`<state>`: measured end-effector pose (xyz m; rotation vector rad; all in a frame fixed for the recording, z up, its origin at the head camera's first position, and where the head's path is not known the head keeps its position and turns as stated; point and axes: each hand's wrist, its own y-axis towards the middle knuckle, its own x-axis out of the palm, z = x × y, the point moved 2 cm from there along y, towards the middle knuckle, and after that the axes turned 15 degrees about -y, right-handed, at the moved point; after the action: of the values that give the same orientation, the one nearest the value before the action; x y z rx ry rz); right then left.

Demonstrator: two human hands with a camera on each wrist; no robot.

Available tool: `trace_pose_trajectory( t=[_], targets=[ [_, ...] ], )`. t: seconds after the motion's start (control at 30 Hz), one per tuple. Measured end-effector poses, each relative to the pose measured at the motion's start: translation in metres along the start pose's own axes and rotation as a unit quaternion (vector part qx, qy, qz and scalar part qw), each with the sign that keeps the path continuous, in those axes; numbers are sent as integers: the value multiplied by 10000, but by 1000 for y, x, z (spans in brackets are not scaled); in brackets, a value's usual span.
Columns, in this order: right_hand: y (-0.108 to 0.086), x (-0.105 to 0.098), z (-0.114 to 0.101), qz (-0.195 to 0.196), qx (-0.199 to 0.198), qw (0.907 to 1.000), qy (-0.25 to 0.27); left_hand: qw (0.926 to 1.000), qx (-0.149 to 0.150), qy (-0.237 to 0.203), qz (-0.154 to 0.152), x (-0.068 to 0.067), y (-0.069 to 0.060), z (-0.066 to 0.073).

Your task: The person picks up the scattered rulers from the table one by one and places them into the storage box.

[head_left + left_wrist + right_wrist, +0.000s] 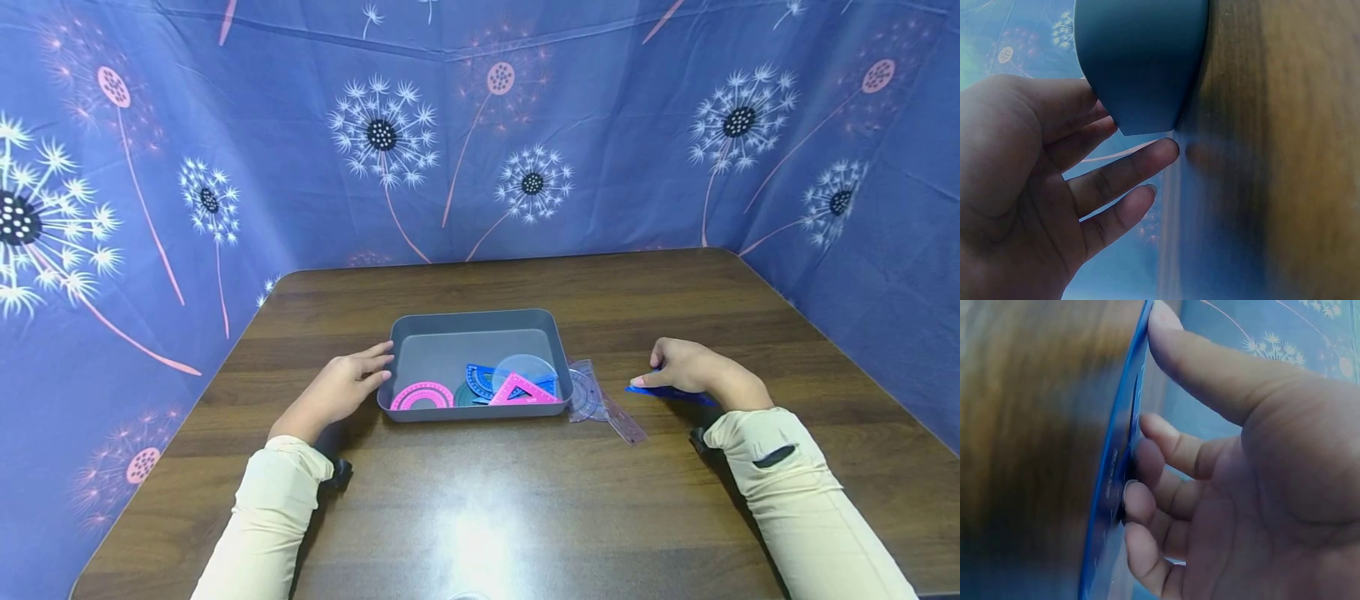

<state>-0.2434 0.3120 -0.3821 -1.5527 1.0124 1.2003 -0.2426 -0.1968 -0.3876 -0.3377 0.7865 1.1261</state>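
A grey tray (480, 323) sits on the table, and my left hand (343, 387) touches its left side with fairly straight fingers. In the left wrist view, fingertips (1109, 125) meet the outside of the tray's wall (1144, 75). Inside the tray lie a pink protractor (423, 388), a pink set square (517, 390), a blue protractor (477, 377) and a clear round piece (528, 367). Over to the right, my right hand (686, 367) pinches a blue set square (682, 395), tilted on edge in the right wrist view. Its thumb is on one edge, its fingers against one face.
Beside the tray's right wall lie a clear purple protractor (587, 396) and a clear purplish ruler (624, 423), partly overlapping. The brown wooden table (480, 483) ends at a blue dandelion-print cloth (450, 200) at the back and sides.
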Motion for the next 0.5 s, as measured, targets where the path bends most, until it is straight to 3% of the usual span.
trace_pose_trajectory(
  t=[0.13, 0.5],
  targets=[
    [-3, 0, 3, 19, -17, 9999, 150, 10000, -2, -14, -28, 1, 0, 0],
    [-6, -3, 16, 26, -804, 9941, 733, 9999, -114, -60, -61, -2, 1, 4]
  ],
)
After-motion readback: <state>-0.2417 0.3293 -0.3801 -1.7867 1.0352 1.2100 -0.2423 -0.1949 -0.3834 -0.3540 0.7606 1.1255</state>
